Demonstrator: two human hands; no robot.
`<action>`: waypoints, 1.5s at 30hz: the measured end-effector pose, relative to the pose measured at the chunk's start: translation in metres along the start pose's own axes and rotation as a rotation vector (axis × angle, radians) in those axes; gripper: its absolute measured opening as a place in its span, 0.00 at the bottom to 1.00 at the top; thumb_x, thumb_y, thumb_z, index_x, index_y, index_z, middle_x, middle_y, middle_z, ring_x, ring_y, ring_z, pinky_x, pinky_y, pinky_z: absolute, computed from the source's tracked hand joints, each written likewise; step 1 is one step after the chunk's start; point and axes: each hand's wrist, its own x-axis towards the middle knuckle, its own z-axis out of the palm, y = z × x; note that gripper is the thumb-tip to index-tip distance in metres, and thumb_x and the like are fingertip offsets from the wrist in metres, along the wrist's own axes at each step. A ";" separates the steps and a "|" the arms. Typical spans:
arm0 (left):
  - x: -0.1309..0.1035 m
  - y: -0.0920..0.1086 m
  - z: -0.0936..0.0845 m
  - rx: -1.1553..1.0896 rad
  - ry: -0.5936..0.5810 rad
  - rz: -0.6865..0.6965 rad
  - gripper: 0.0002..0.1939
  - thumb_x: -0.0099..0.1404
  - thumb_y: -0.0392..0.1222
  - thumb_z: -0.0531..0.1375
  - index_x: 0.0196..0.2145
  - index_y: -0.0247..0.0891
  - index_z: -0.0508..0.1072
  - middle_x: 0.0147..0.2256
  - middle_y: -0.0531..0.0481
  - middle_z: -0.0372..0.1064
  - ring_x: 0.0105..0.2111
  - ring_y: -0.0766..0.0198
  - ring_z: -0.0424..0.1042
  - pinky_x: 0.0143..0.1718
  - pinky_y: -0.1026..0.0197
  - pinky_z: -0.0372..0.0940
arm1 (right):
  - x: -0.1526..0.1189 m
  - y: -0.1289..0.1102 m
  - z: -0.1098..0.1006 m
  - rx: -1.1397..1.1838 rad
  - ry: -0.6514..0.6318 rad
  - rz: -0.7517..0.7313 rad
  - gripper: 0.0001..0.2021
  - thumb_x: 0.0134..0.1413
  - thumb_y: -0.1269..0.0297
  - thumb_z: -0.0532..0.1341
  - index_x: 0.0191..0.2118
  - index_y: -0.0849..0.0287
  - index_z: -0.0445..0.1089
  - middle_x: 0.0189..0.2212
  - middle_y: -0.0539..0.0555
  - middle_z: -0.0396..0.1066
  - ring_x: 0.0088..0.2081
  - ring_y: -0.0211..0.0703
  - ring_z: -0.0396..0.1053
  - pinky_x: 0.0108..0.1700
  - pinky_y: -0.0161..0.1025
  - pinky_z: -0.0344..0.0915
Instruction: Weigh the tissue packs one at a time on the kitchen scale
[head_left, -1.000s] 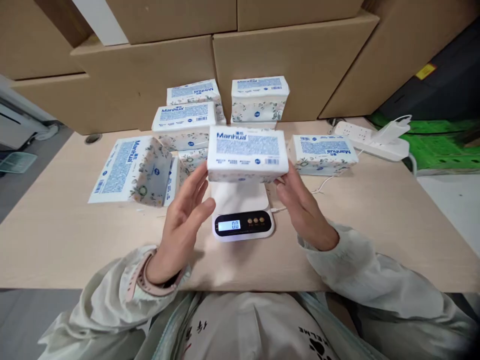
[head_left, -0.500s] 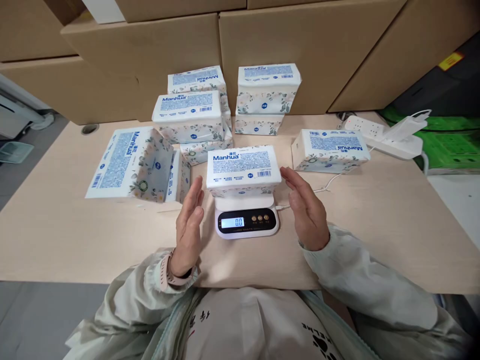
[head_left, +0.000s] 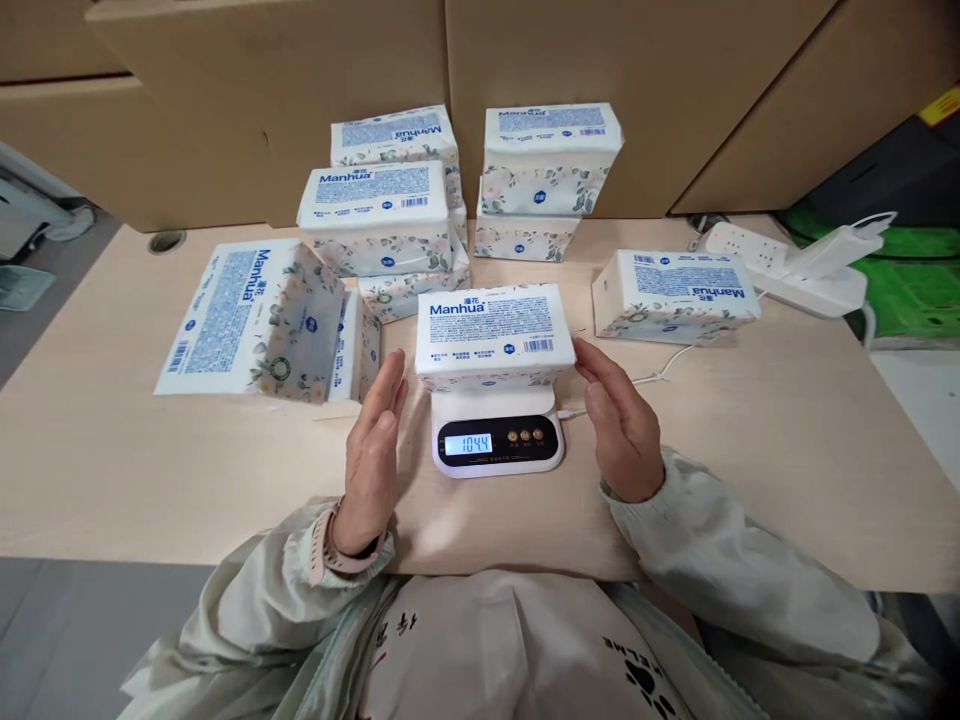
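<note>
A white, flower-patterned pack of tissues (head_left: 495,335) printed "Manhua" rests on a small white digital scale (head_left: 496,445). The scale's lit display reads 104.4. To the pack's left, my left hand (head_left: 373,455) is held upright with fingers stretched and holds nothing; a gap separates it from the pack. On the other side, my right hand (head_left: 621,425) has its fingers extended toward the pack's right end. Its fingertips are very near that end, and whether they touch I cannot tell. Neither hand grips anything.
Several more tissue packs (head_left: 379,215) are stacked behind and to the left, with two stacked packs (head_left: 551,160) at the back. Another pack (head_left: 675,295) lies to the right, by a white power strip (head_left: 787,265). Cardboard boxes (head_left: 630,60) line the table's (head_left: 225,480) back.
The scale's display has gone from 0.0 to 104.4. The view has shifted slightly. Both hands stay nearly where they were, on either side of the pack.
</note>
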 end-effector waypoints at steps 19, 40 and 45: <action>0.000 -0.001 -0.001 0.003 -0.008 -0.007 0.24 0.79 0.55 0.59 0.69 0.60 0.73 0.75 0.58 0.60 0.79 0.48 0.51 0.83 0.39 0.44 | 0.001 -0.002 0.000 -0.008 -0.024 -0.027 0.24 0.76 0.51 0.58 0.72 0.43 0.68 0.70 0.54 0.72 0.70 0.57 0.71 0.73 0.63 0.67; 0.065 0.061 0.096 0.035 -0.453 0.200 0.26 0.74 0.52 0.61 0.68 0.54 0.73 0.72 0.61 0.64 0.78 0.46 0.53 0.80 0.41 0.51 | 0.080 -0.013 -0.048 0.051 0.145 -0.231 0.38 0.69 0.36 0.61 0.77 0.45 0.58 0.77 0.54 0.59 0.78 0.63 0.58 0.78 0.61 0.60; 0.105 0.050 0.173 -0.042 -0.647 0.093 0.26 0.76 0.45 0.57 0.68 0.42 0.68 0.69 0.50 0.68 0.76 0.49 0.59 0.78 0.47 0.53 | 0.111 0.021 -0.117 -0.146 0.378 -0.279 0.33 0.74 0.41 0.57 0.75 0.52 0.60 0.74 0.60 0.64 0.76 0.60 0.63 0.77 0.58 0.62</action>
